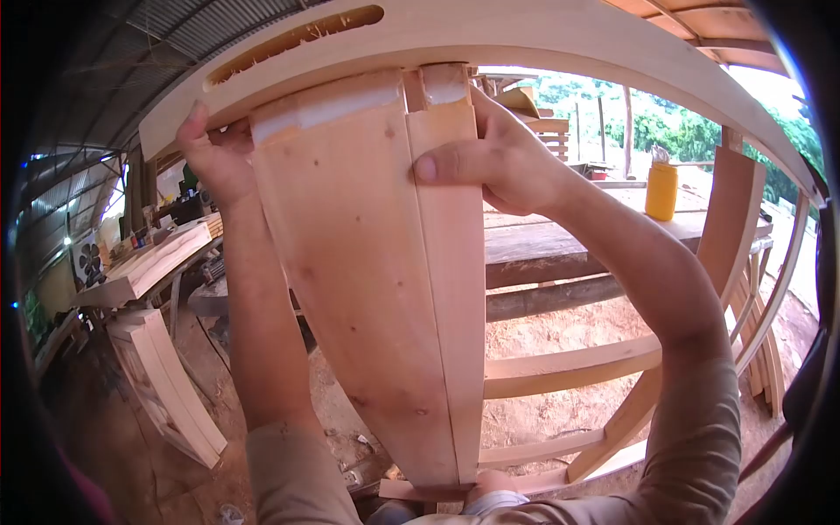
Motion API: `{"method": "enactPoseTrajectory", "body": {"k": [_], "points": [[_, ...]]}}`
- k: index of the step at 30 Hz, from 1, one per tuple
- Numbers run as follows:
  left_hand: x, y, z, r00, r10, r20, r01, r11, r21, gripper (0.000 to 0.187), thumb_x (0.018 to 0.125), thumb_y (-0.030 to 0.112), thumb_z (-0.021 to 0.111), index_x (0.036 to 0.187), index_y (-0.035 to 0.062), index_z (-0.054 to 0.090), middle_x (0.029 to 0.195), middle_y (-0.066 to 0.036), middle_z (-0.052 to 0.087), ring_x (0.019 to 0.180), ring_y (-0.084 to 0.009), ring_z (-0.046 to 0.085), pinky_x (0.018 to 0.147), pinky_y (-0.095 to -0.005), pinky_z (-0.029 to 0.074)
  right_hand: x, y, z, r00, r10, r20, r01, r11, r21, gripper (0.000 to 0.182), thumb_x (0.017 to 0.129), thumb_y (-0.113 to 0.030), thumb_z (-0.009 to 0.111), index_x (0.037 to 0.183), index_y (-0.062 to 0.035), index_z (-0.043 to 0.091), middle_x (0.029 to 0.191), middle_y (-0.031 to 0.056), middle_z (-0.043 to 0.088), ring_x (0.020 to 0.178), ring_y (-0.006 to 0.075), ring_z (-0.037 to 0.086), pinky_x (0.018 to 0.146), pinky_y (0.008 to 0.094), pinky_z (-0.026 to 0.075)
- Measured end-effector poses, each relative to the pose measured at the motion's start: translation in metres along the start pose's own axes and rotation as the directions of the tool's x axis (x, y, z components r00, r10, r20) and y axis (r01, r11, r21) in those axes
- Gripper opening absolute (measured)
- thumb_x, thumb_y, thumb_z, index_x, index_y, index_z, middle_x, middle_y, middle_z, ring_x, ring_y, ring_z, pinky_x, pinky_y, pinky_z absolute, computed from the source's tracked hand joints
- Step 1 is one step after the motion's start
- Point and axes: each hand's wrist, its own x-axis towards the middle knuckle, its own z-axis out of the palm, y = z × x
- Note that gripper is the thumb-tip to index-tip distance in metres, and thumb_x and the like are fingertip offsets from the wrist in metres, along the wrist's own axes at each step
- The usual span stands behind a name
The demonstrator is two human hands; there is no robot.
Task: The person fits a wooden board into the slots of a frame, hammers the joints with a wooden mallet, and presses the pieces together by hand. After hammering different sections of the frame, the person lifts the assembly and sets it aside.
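Steadying the boards: head view, both hands up at the top end, right under the slotted curved rail point(525, 33).
Wide board point(350, 236): center of view, in front of the person, top end up against the rail's underside, tapering towards the low end by the lower crosspiece point(395, 490).
Narrow board point(451, 262): alongside the wide one, thin dark seam between; small gap between their whitish top ends.
Right hand point(512, 166): clamped on the narrow board, thumb flat on the face by the seam, fingers behind. Likely keeps that edge from swinging away.
Left hand point(219, 162): curled at the corner where wide board meets rail, thumb up against the rail. Probably steadies the joint; fingers part hidden, can't tell if it's clamped on board or rail.
Right side: workbench point(560, 245) behind the right forearm, yellow bottle point(661, 194) on it; curved slats point(573, 372) below, curved upright point(739, 210) further out.
Left side: wooden frame point(166, 381) leaning low, timber point(162, 262) above it, fan point(89, 260) beyond.
In the way: boards hide part of bench and floor; rail cuts across the top.
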Motion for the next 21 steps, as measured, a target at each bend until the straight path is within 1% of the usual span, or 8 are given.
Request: {"method": "enactPoseTrajectory", "body": {"k": [3,5,9,11,15,18,20,21], "points": [[-0.002,0.000,0.001,1.000,0.005,-0.011,-0.005,1.000,-0.017,0.048,0.082,0.032,0.060,0.119,0.0026,0.051,0.119,-0.012,0.056,0.106,-0.0246,0.055,0.096,-0.0417,0.045,-0.001,0.000,0.001,0.999,0.018,-0.039,-0.021,0.995,-0.093,0.074,0.076,-0.013,0.076,0.136,0.0010,0.035,0.121,0.0110,0.056,0.112,0.0199,0.055,0.097,0.0361,0.044],[-0.004,0.000,0.003,1.000,-0.009,-0.027,0.009,1.000,0.003,0.050,0.082,0.032,0.060,0.121,0.0028,0.050,0.119,-0.012,0.056,0.107,-0.0254,0.055,0.097,-0.0424,0.045,-0.002,0.004,0.002,0.999,0.004,-0.040,-0.005,1.000,-0.024,0.074,0.077,-0.012,0.076,0.137,0.0003,0.034,0.122,0.0110,0.056,0.112,0.0200,0.054,0.098,0.0363,0.044],[-0.005,-0.002,0.005,0.998,-0.027,-0.054,0.026,0.999,-0.024,0.051,0.082,0.032,0.060,0.121,0.0029,0.049,0.121,-0.013,0.055,0.109,-0.0267,0.055,0.098,-0.0429,0.045,-0.003,0.000,0.004,0.999,-0.002,-0.042,0.002,1.000,-0.003,0.073,0.078,-0.012,0.075,0.137,-0.0003,0.034,0.123,0.0112,0.055,0.113,0.0202,0.054,0.098,0.0362,0.044],[-0.003,-0.002,0.000,1.000,-0.010,0.021,0.010,1.000,-0.005,0.051,0.082,0.033,0.060,0.121,0.0025,0.049,0.121,-0.013,0.055,0.110,-0.0274,0.055,0.097,-0.0431,0.045,-0.005,-0.003,0.005,0.999,0.035,-0.021,-0.035,0.999,-0.011,0.071,0.079,-0.011,0.074,0.137,-0.0007,0.034,0.123,0.0112,0.055,0.114,0.0205,0.054,0.099,0.0369,0.043],[-0.004,0.000,0.000,1.000,-0.016,-0.001,0.016,1.000,-0.007,0.052,0.082,0.035,0.060,0.121,0.0023,0.050,0.121,-0.013,0.055,0.111,-0.0275,0.055,0.098,-0.0430,0.045,-0.004,-0.005,0.002,0.999,0.052,-0.015,-0.053,0.995,-0.083,0.069,0.080,-0.010,0.074,0.136,-0.0008,0.035,0.122,0.0114,0.056,0.115,0.0206,0.054,0.099,0.0368,0.043],[-0.002,0.002,-0.004,0.999,-0.022,0.030,0.022,1.000,0.001,0.053,0.082,0.037,0.060,0.121,0.0028,0.050,0.120,-0.013,0.056,0.109,-0.0270,0.056,0.097,-0.0418,0.045,-0.006,-0.012,0.006,0.997,0.081,0.008,-0.080,0.996,-0.040,0.066,0.081,-0.010,0.073,0.135,-0.0006,0.037,0.122,0.0118,0.056,0.114,0.0201,0.054,0.097,0.0363,0.045],[-0.003,0.003,-0.006,0.998,-0.048,0.036,0.047,0.999,0.028,0.053,0.081,0.038,0.060,0.121,0.0037,0.052,0.119,-0.012,0.057,0.108,-0.0262,0.056,0.096,-0.0406,0.045,-0.007,-0.015,0.007,0.987,0.156,0.035,-0.156,0.988,-0.005,0.060,0.080,-0.009,0.072,0.132,0.0016,0.042,0.121,0.0121,0.058,0.111,0.0202,0.056,0.095,0.0352,0.046],[-0.003,0.004,-0.005,0.999,-0.037,0.033,0.036,0.999,0.022,0.053,0.081,0.038,0.060,0.121,0.0037,0.052,0.119,-0.012,0.057,0.108,-0.0262,0.056,0.096,-0.0406,0.045,-0.006,-0.017,0.007,0.987,0.154,0.043,-0.154,0.988,-0.015,0.060,0.080,-0.009,0.072,0.132,0.0016,0.042,0.121,0.0121,0.058,0.111,0.0202,0.056,0.095,0.0352,0.046]]}}
